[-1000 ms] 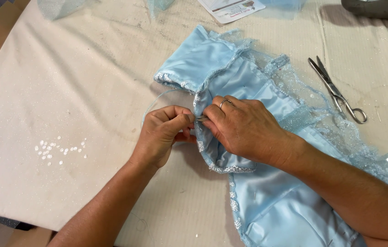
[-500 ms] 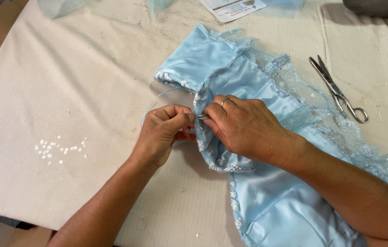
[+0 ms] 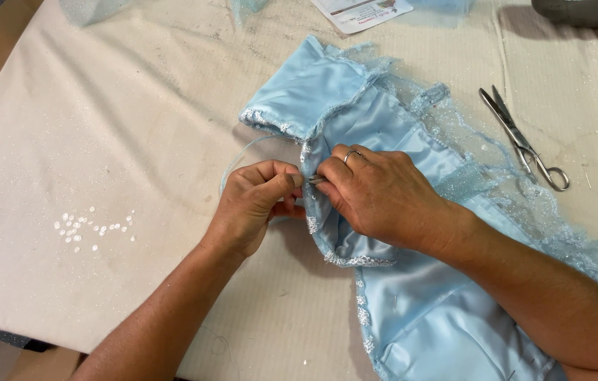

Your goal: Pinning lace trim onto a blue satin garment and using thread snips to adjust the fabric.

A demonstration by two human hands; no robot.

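The work table (image 3: 137, 106), covered in off-white cloth, carried a light blue satin garment (image 3: 412, 310) whose long axis ran diagonally from the upper centre of the table toward the lower right corner. The garment's folded upper end pointed up and to the left; its lace trim (image 3: 517, 204) spread along the right-hand side.

Both forearms entered from the lower edge and converged at the garment's beaded edge (image 3: 311, 224). The left hand (image 3: 253, 204) lay on the bare cloth just beside the garment, fingers curled and pressed together, thumb and forefinger pinching at the edge. The right hand (image 3: 383, 197) rested palm-down on top of the satin, fingertips closed on the same spot; a ring (image 3: 350, 154) sat on one finger. What passed between the two hands was too small to identify.

Scissors (image 3: 525, 141) lay closed on the table to the right, beyond the lace. A cluster of small white beads (image 3: 91, 227) lay well to the left of the left hand.
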